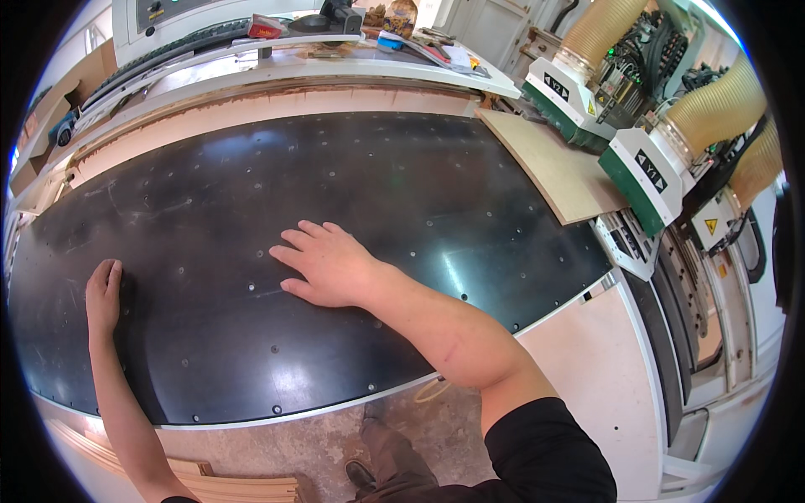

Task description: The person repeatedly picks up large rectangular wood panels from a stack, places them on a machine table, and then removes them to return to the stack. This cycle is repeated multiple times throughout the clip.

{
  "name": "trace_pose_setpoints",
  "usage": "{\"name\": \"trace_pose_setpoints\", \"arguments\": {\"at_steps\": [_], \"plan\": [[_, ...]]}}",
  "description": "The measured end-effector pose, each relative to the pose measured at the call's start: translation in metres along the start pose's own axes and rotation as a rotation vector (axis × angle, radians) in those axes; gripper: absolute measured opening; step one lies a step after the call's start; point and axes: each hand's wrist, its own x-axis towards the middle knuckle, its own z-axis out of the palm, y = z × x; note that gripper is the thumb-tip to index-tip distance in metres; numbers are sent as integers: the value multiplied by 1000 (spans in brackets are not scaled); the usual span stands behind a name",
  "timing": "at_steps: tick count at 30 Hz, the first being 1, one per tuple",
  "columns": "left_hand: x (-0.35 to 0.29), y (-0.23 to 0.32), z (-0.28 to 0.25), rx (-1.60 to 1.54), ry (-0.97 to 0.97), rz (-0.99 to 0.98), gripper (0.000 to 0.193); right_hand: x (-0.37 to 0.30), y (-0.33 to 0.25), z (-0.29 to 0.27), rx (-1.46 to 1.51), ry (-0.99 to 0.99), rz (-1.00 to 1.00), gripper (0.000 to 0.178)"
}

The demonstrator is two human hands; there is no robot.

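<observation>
A wide black work table (226, 193) with rows of small round fittings fills the middle of the head view. Over its centre is my right hand (327, 267), palm down with fingers spread, holding nothing. My left hand (104, 293) is at the left part of the black surface, seen nearly edge-on. Its fingers point away from me, loosely stretched, and no object shows in it. Whether either palm presses on the surface is hard to tell. A tan board (553, 163) lies at the table's right end, apart from both hands and partly hidden by machine heads.
White-and-green machine heads (646, 180) with ribbed yellow hoses (713, 101) stand at the right. Behind the table runs a white ledge (495, 81) with a red box (265, 28) and tools. Wooden strips (243, 486) lie low at the left. A pale panel (587, 360) sits near right.
</observation>
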Motion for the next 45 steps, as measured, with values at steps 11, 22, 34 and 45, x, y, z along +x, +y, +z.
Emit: {"name": "trace_pose_setpoints", "arguments": {"at_steps": [11,22,34,45], "plan": [[3,-16,3,21,-17,-12,35,0,3,1,47,23,-11,51],[11,-74,12,135,74,17,33,7,5,18,167,82,-22,52],[4,-57,13,428,142,-17,28,10,14,23,361,124,-32,53],[8,-49,12,514,106,-14,29,10,15,18,370,94,-23,48]]}}
